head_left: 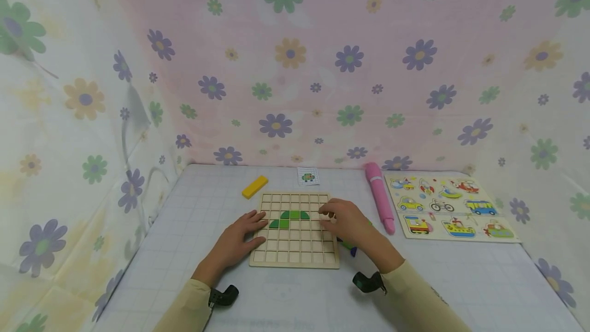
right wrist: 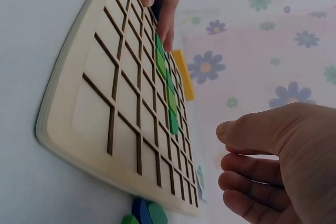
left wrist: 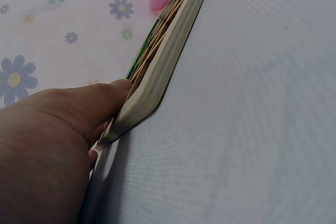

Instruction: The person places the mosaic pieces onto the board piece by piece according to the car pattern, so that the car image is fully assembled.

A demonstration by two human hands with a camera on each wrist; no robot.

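A wooden grid board lies on the table, with several green tiles in its cells, some square and some with a rounded side. My left hand rests at the board's left edge, fingers spread and thumb touching the rim. Above the right side of the board hovers my right hand; its fingers are loosely bent, and nothing shows between them in the right wrist view. Loose blue and green pieces lie just off the board's right edge, partly covered by that hand in the head view.
Behind the board are a yellow block and a small card with a coloured grid picture. To the right lie a pink cylindrical case and a vehicle picture puzzle board. Flowered cloth encloses the table.
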